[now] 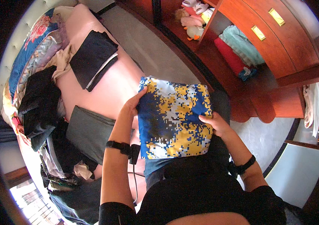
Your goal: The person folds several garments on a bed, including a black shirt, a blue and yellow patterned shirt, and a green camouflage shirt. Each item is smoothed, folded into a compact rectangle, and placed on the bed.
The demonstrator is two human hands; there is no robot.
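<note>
A folded cloth [176,118] with a blue, yellow and white pixel pattern is held up flat before me. My left hand [134,101] grips its left edge, thumb near the upper corner. My right hand [216,123] holds its right edge, with the thumb on the front face and the fingers hidden behind. Left of the cloth, on the pink bed, lies a folded dark grey garment [90,132], partly behind my left forearm. Farther up the bed rests a folded black garment [92,57] with a white strip along one side.
A heap of black clothes [39,104] lies along the bed's left side, beside a blue floral fabric [32,45]. At the upper right stands a reddish wooden cabinet [286,36] whose open shelves hold plush toys [194,21] and a mint towel [241,42]. A cable [135,182] hangs near my left arm.
</note>
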